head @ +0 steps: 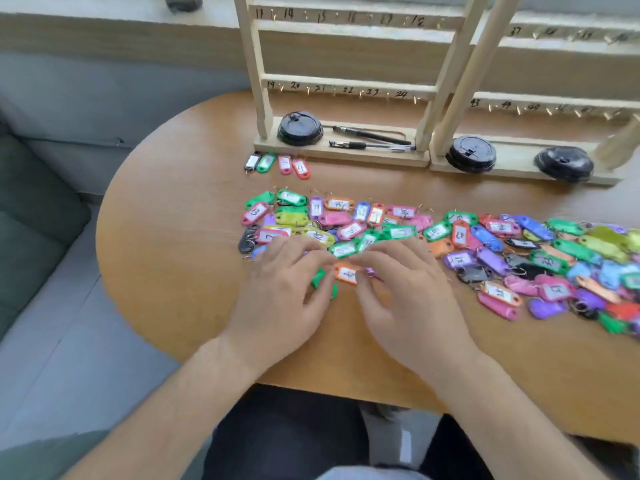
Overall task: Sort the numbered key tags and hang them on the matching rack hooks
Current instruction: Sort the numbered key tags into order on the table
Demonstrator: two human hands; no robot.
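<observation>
A long heap of coloured numbered key tags (450, 237) stretches across the wooden table from the middle to the right edge. Both hands lie palm down at the heap's near left end. My left hand (284, 289) has loosely curled fingers over a green tag (320, 277). The fingertips of my right hand (405, 289) touch an orange tag (346, 273) with a white label. Several sorted tags (278, 164) lie in a row before the left wooden rack (346, 88), whose hooks are numbered 13 to 24. A second rack (540, 105) stands to the right.
Black round lids (299, 128) and two pens (372, 140) sit on the left rack's base, and two more black lids (471, 154) on the right one. The table's curved edge (114, 188) drops off at the left, beside a grey sofa (31, 209).
</observation>
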